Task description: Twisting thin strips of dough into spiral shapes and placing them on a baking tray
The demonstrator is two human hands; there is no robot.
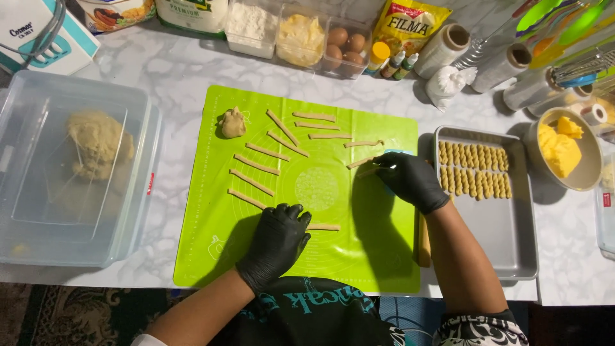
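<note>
Both my hands wear black gloves over a green silicone mat [211, 256]. My left hand [278, 240] lies palm down on one end of a thin dough strip [323, 227] near the mat's front. Farther right, my right hand [410, 179] pinches the end of another dough strip [360, 163]. Several more thin strips [256, 164] lie in rows across the mat's middle and back. A small dough lump [233, 123] rests at the mat's back left corner.
A metal tray [506, 237] on the right holds rows of twisted dough sticks [474, 170]. A clear lidded tub [77, 173] with dough stands left. A bowl of yellow butter [564, 150], eggs, flour tubs, rolls and bottles line the back.
</note>
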